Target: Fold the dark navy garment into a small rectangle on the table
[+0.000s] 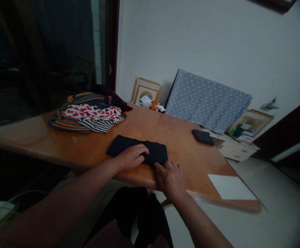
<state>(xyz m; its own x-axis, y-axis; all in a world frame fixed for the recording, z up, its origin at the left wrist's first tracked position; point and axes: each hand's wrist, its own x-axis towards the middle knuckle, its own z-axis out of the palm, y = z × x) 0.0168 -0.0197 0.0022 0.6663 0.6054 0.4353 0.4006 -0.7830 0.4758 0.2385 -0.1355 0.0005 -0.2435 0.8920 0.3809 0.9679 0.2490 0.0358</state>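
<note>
Right now, dark folded cloth (137, 148) flat under both hands' grip.

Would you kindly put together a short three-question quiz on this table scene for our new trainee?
1. True or false: the left hand lies flat on the black folded cloth.
2. Which lies nearest the pile of patterned clothes? A) the white sheet B) the black folded cloth C) the small dark bundle
3. Fill in: the right hand touches the cloth at its ____ edge, the one towards the person.

Key
1. True.
2. B.
3. Near: the fingertips rest on the cloth's near right corner, by the edge of the wooden table.
</note>
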